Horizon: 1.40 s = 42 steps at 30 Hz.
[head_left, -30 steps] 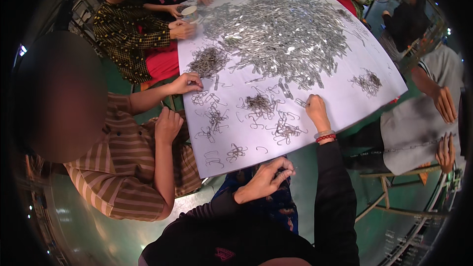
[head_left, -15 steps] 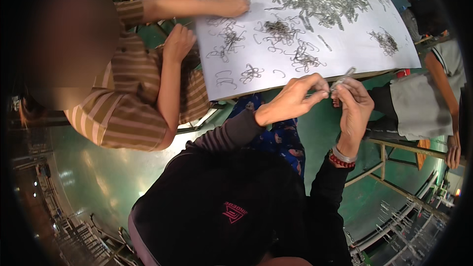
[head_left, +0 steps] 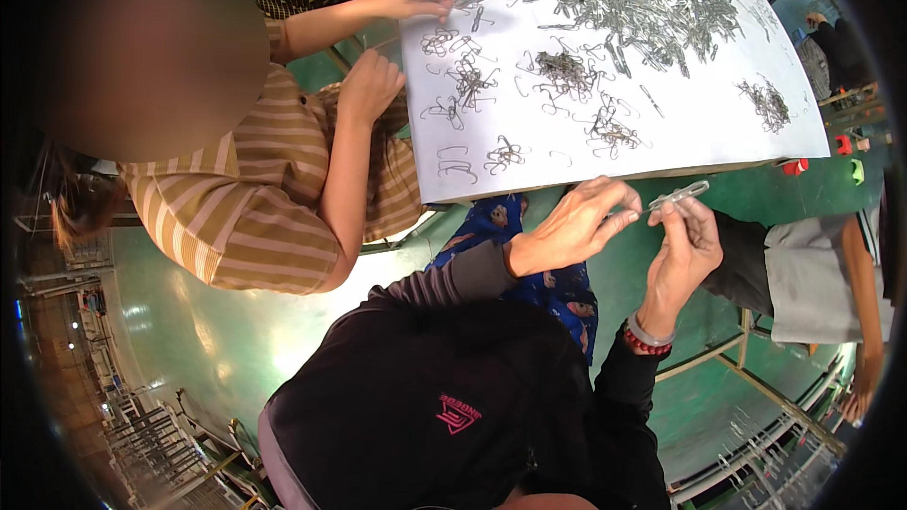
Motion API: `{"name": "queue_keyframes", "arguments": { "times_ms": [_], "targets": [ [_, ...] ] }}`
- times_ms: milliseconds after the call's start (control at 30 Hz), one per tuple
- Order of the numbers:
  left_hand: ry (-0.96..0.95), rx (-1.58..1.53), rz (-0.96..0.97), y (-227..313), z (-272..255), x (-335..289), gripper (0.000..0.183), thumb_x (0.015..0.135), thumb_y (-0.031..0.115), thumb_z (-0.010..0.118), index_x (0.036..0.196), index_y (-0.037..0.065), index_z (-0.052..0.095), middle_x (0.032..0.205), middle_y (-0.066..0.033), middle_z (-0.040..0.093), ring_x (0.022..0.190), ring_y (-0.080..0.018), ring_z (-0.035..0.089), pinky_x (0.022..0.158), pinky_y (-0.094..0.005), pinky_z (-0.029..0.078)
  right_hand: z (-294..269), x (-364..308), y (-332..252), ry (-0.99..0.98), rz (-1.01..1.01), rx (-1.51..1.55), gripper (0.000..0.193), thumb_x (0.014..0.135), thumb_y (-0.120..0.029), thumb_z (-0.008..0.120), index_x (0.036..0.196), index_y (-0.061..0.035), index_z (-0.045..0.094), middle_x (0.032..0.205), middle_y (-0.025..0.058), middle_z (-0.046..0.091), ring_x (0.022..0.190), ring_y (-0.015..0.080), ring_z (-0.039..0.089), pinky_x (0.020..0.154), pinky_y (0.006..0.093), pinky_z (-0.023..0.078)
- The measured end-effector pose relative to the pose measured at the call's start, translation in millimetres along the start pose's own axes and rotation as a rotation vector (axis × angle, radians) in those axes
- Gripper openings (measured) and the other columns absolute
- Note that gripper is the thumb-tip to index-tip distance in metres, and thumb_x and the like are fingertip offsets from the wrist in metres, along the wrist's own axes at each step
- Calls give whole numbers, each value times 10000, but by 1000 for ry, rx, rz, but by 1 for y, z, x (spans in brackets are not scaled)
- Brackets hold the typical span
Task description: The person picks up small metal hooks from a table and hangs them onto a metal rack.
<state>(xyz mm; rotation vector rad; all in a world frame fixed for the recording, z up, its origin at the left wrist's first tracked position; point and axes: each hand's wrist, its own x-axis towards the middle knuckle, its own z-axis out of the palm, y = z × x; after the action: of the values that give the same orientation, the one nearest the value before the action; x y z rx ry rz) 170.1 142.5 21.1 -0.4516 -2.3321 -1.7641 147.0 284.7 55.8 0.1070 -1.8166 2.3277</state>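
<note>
My right hand is raised just off the table's near edge, with thumb and fingers pinching a slim, shiny metal clip-like piece. Its outer end sticks out above the fingertips, pointing to the right. Close to its inner end, the thumb and forefinger of my left hand are pressed together; whatever they hold is too small to make out. On the white tabletop ahead lie a small heap of bent wire hooks, another little heap of wire hooks and a few single hooks.
A big pile of shiny metal pieces covers the table's far side. Darker wire heaps lie at the middle and right. At the left sits a co-worker in a striped shirt, one hand over the table. Another person in grey is at the right.
The metal piece in my right hand has tipped from steep to nearly level. Both my hands sit slightly lower in view. The co-worker's far hand has drawn back left from the wire heap.
</note>
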Motion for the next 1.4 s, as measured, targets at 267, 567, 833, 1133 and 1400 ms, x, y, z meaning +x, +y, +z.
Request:
{"name": "queue_keyframes", "arguments": {
  "times_ms": [267,567,833,1133,1400],
  "targets": [
    [325,650,-86,-107,-96,47,153,810,131,618,892,19,683,832,-171,652,751,-312,622,681,-368,487,-9,-7,12,-12,9,-149,184,730,151,625,857,23,590,831,70,598,783,125,554,731,248,457],
    [132,982,-164,-137,-102,72,128,803,138,582,807,20,632,788,-156,595,772,-332,589,694,-420,472,-16,2,5,16,6,-151,181,724,153,625,848,26,589,819,61,597,770,118,546,724,231,442],
    [263,715,-66,-54,-135,40,75,855,62,516,861,-9,541,815,-206,597,783,-367,579,687,-407,454,-28,-12,-4,10,-102,-203,182,742,112,661,903,35,622,854,63,621,785,112,578,738,228,471],
    [16,732,-118,-57,-99,-18,105,840,109,547,888,19,527,782,-182,588,796,-354,586,701,-410,466,-28,-29,-9,-25,-141,-58,169,757,112,639,894,24,592,873,73,624,811,143,597,775,258,481],
    [-52,752,-204,-91,-66,3,159,811,214,592,840,63,631,818,-133,634,843,-321,601,705,-413,485,-31,-30,-9,-18,-131,-111,158,768,100,613,881,6,554,869,104,624,817,157,597,776,277,479]
  ]
}}
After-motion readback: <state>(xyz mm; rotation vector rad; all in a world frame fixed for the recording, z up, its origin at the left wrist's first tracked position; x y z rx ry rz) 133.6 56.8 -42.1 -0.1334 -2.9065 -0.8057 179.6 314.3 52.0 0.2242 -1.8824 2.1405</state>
